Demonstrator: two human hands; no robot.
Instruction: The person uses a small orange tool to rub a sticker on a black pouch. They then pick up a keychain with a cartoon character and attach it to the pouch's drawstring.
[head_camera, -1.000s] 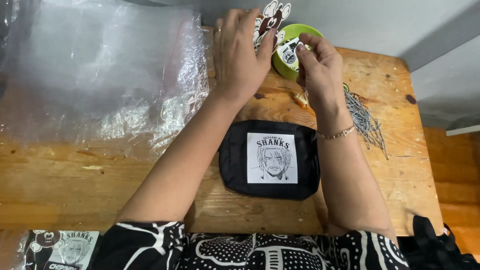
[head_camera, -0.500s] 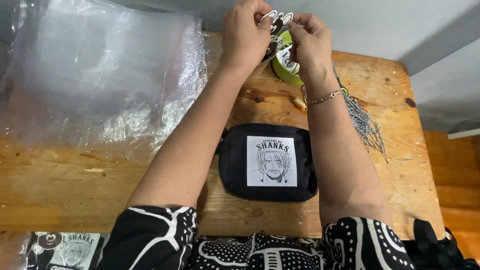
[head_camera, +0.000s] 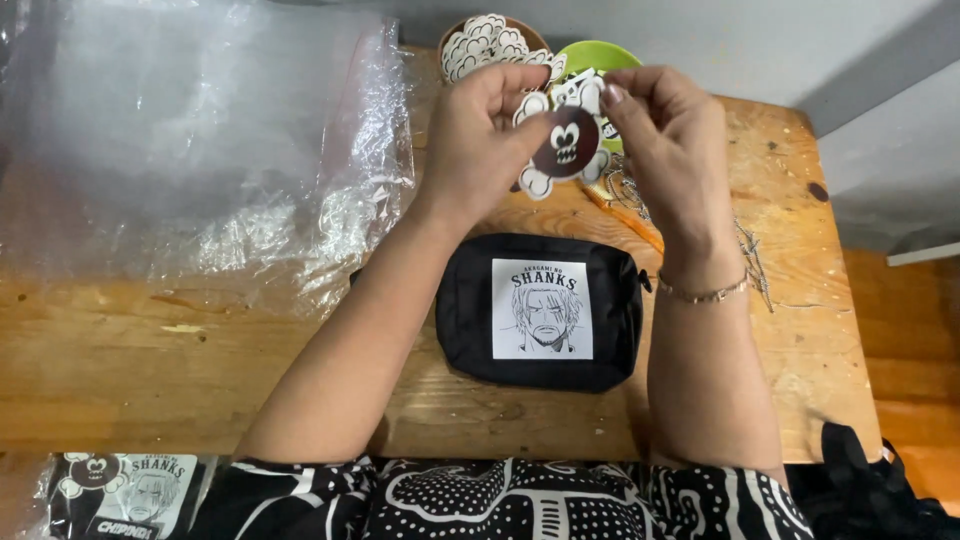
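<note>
Pinching a flat, scallop-edged dark charm (head_camera: 565, 150) between both hands (head_camera: 480, 130) (head_camera: 665, 135) — above a matte black fabric pouch (head_camera: 540, 312).

My small home packing bench: worn wooden table (head_camera: 150, 370); heap of clear plastic bags (head_camera: 190, 140); bowls of cut-out charms (head_camera: 490, 45); printed black pouch (head_camera: 540, 312); bagged pouch (head_camera: 120, 490) beside me.
</note>
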